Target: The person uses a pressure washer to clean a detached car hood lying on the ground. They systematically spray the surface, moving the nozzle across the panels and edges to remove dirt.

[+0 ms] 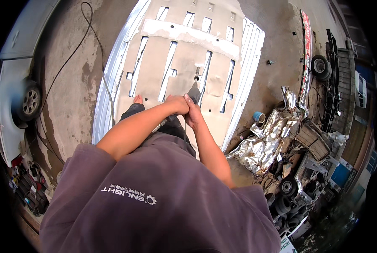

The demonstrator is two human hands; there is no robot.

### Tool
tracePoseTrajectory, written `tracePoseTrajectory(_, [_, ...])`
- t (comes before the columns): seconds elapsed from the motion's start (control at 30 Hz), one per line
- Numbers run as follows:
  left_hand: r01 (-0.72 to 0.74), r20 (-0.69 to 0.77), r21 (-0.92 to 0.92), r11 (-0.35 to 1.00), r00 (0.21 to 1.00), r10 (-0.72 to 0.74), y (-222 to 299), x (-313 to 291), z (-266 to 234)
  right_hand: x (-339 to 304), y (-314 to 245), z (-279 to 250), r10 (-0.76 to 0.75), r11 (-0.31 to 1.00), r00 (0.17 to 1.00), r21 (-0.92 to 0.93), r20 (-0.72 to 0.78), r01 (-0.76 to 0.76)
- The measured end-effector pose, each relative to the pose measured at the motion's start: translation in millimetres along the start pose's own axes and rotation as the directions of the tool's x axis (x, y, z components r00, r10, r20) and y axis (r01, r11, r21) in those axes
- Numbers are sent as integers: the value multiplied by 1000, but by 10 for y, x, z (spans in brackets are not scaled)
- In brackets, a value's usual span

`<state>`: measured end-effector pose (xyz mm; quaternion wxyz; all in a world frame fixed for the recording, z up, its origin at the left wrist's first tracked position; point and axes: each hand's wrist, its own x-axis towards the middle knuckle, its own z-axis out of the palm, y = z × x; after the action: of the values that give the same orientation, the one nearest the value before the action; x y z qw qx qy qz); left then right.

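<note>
My left hand (176,103) and my right hand (192,114) are closed together around the rear of a power drill (193,90). Its dark body narrows to a chuck and a thin bit, directed away from me over a large beige slotted panel (154,80). Whether the bit touches the panel I cannot tell. Beneath the beige sheet lies a silver-white ribbed metal panel (248,55), showing along both sides and through the slots. A dark cord hangs below my right hand. The drill's handle is hidden by my fingers. One bare foot (138,99) rests on the beige panel.
A black cable (76,48) loops over the concrete at left, beside a pale vehicle with a wheel (30,101). On the right lie crumpled silver sheet metal (264,141), a blue can (259,117), a loose wheel (320,67), and piled tires and scrap.
</note>
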<state>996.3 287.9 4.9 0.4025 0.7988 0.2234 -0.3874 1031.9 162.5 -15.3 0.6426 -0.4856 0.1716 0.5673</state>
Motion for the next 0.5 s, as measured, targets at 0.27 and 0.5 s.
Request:
tracePoseTrajectory(0.27, [107, -107, -356, 928, 982, -155, -130, -282, -396, 377, -177, 477, -3, 1000, 998, -5, -63, 3])
tracePoseTrajectory(0.5, [62, -193, -626, 778, 953, -232, -734, -679, -461, 757, -68, 836, -14, 992, 984, -123, -178, -8])
